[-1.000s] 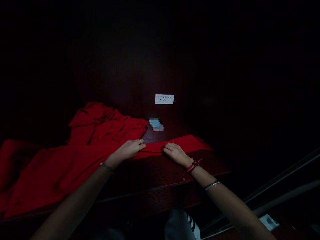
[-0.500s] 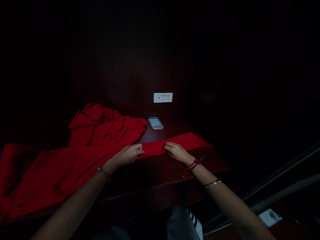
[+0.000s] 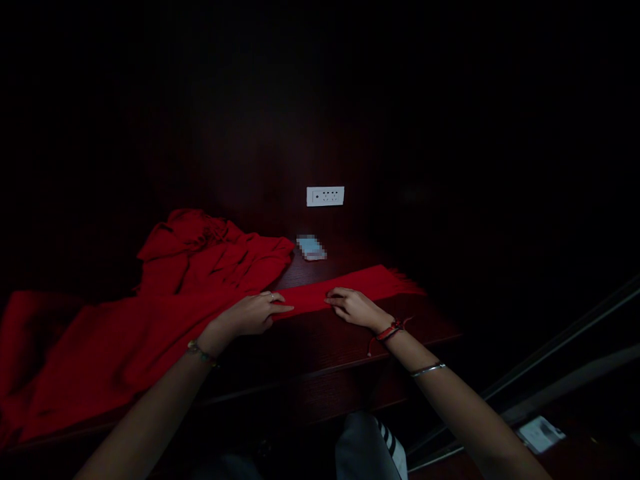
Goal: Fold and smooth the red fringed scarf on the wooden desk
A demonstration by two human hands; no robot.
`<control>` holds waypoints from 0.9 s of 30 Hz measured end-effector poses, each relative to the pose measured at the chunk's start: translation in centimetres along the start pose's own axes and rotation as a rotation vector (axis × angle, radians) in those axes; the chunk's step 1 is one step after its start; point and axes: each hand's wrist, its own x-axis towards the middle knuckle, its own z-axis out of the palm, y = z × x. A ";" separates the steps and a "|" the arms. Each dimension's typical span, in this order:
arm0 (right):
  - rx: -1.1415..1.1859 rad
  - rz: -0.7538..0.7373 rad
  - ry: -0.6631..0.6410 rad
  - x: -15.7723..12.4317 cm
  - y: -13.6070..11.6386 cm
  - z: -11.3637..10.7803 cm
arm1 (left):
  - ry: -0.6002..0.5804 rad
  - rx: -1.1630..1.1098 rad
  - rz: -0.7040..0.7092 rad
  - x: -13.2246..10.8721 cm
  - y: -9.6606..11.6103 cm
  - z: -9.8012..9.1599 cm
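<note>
A long red scarf [image 3: 380, 283] with a fringed right end lies across the dark wooden surface, its right part folded into a narrow strip. My left hand [image 3: 250, 315], with a ring and a beaded bracelet, rests on the near edge of the strip, forefinger stretched out along it. Just to the right, my right hand [image 3: 356, 309] touches the same strip with curved fingers slightly apart. Leftward the scarf widens into a loose, wrinkled spread. Behind that lies a crumpled heap of red fringed cloth [image 3: 200, 250]; whether it joins the scarf, I cannot tell.
A phone-like flat object [image 3: 311, 247], blurred out, lies behind the strip. On the dark wall above it is a white socket plate [image 3: 325, 196]. The wooden surface [image 3: 320, 350] ends at a front edge near my knee [image 3: 365, 447]. A pale flat item [image 3: 541, 435] lies low at right.
The fingers of my left hand have loosened from a pinch, and its forefinger now reaches out along the scarf. My right hand's fingers have parted slightly. The scarf has hardly moved.
</note>
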 end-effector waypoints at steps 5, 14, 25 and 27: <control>0.004 -0.001 -0.001 0.1 -0.2 0.0 | 0.131 -0.073 0.016 1.8 1.5 -1.2; 0.012 0.033 -0.007 -0.1 0.1 0.4 | -0.165 -0.169 0.004 4.0 1.3 1.6; 0.034 0.036 0.033 1.3 -1.1 0.0 | 0.142 0.044 -0.150 4.0 2.9 2.4; 0.049 0.036 -0.027 1.5 -1.3 0.4 | 0.111 0.008 -0.174 4.3 3.2 2.9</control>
